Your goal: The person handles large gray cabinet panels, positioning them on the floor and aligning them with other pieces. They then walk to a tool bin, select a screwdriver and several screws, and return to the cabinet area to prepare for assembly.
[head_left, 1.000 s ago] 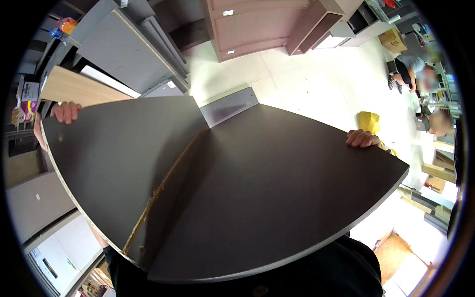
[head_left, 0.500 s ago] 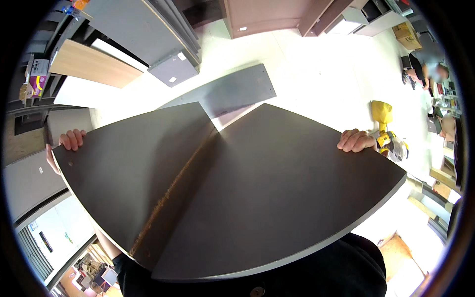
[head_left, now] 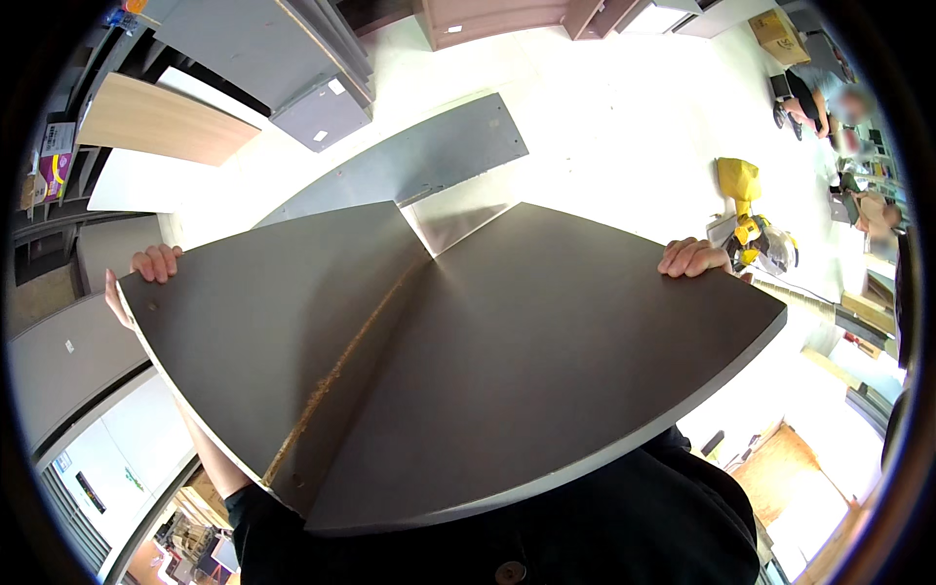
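Two dark grey-brown panels meet in front of me along a slanting line, where a rough, bare chipboard edge (head_left: 322, 390) shows. Whether they are joined there, I cannot tell. My left hand (head_left: 153, 266) is closed round the outer far corner of the left panel (head_left: 263, 302), fingers on top and part of the hand beneath. On the far side of the right panel (head_left: 546, 361), my right hand (head_left: 694, 258) has its fingers curled over the edge, its thumb mostly hidden. The panels' near edges lie close to my black clothing.
A long grey board (head_left: 429, 151) lies on the pale floor beyond the panels. Grey boards (head_left: 229, 49) and a wood-coloured board (head_left: 166, 119) stand at far left. To the right are a yellow power saw (head_left: 751, 232) with a yellow bag (head_left: 738, 179), and a person (head_left: 809, 102) farther off.
The floor and background have shifted slightly left and up in view, exposing more of the floor board. Both hands keep their grip; the panels have turned a little.
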Available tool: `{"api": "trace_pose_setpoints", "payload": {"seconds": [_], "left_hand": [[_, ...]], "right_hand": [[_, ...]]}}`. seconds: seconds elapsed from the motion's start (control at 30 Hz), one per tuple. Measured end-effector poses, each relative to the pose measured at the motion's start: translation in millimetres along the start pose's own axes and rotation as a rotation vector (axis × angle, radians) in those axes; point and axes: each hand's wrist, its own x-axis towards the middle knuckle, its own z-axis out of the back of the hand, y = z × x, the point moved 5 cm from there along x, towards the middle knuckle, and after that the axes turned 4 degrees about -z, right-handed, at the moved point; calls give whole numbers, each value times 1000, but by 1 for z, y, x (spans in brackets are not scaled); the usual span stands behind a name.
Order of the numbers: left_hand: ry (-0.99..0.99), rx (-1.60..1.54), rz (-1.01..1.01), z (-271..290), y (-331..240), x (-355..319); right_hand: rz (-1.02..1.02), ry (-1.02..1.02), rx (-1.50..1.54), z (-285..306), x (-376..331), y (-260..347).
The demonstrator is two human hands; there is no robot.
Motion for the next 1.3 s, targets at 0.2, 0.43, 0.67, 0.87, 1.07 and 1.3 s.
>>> {"api": "trace_pose_setpoints", "payload": {"seconds": [0.2, 0.43, 0.67, 0.87, 1.07, 1.3], "left_hand": [[81, -42, 20, -1, 4, 0], [107, -26, 22, -10, 15, 10], [128, 2, 10, -7, 30, 20], [90, 8, 16, -10, 36, 29], [131, -11, 15, -27, 42, 36], [173, -44, 38, -39, 46, 41]], "right_hand": [[-1, -32, -3, 7, -11, -5], [-5, -139, -45, 7, -24, -14], [12, -197, -71, 13, -18, -29], [25, -75, 29, 30, -4, -41], [21, -62, 63, 53, 1, -44], [40, -145, 91, 71, 1, -48]]}}
